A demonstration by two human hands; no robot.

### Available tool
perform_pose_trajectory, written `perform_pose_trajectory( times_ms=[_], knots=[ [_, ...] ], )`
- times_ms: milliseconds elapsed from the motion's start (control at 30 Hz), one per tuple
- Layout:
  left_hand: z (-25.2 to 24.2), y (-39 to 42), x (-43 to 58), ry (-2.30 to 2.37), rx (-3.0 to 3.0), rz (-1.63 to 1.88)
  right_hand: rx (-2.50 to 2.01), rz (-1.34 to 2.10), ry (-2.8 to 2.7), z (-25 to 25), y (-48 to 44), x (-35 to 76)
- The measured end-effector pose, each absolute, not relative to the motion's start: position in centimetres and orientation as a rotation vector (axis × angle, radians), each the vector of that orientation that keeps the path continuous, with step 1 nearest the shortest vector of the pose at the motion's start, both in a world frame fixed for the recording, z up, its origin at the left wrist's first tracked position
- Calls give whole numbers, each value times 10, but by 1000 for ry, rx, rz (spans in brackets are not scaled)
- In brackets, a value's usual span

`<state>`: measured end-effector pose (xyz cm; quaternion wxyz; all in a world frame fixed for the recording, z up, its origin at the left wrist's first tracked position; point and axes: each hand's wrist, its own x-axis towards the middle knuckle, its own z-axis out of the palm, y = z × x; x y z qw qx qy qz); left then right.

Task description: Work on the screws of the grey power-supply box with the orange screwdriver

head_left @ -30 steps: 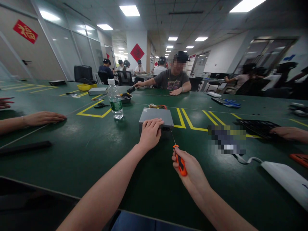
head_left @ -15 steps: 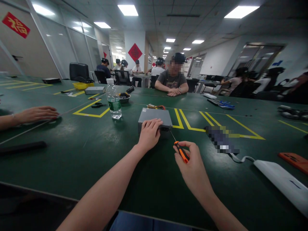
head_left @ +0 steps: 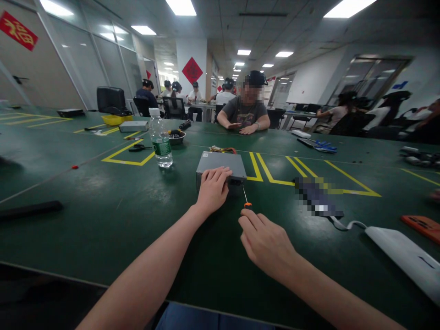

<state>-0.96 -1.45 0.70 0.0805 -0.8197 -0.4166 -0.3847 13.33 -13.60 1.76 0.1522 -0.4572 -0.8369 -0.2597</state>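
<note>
A grey metal computer power supply [head_left: 220,161] lies on the green table in front of me, coloured wires [head_left: 223,150] coming from its far side. My left hand [head_left: 213,185] grips its near left part, fingers over the top and thumb by the front edge. Closed around the handle of an orange and black screwdriver [head_left: 248,206], my right hand [head_left: 268,240] is just below the box's front right corner. The thin shaft points up to that corner; whether its tip sits in a screw is too small to tell. Most of the handle is hidden by my fingers.
A water bottle [head_left: 160,140] stands left of the box, near a metal bowl [head_left: 177,137] of small items. On the right are a blurred-out phone [head_left: 316,197], a cabled white power bank [head_left: 405,259] and an orange phone [head_left: 422,227]. A person [head_left: 243,112] sits opposite.
My right hand has turned and shifted its grip on the screwdriver, so the handle is now mostly covered and the shaft is steeper. Another person's hand at the left has gone from view.
</note>
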Motion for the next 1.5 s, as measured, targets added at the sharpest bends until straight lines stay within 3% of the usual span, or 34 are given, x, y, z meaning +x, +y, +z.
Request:
perform_pose_trajectory(
  times_ms=[300, 600, 833, 1033, 1233, 1500],
  knots=[
    [7, -15, -9, -1251, -2455, -1126, -902, -832, -2285, 15, -124, 149],
    [8, -15, -11, -1229, -2471, -1118, -953, -297, -2368, 13, -134, 159],
    [8, -15, -12, -1229, -2478, -1116, -782, -525, -2377, 10, -125, 161],
    [9, -16, -12, -1230, -2485, -1124, -788, -462, -2171, 2, -120, 172],
    [9, -16, -12, -1227, -2498, -1127, -810, -668, -2282, 9, -126, 174],
    [11, -19, -13, -1228, -2496, -1097, -913, -663, -2375, 11, -132, 168]
  ],
)
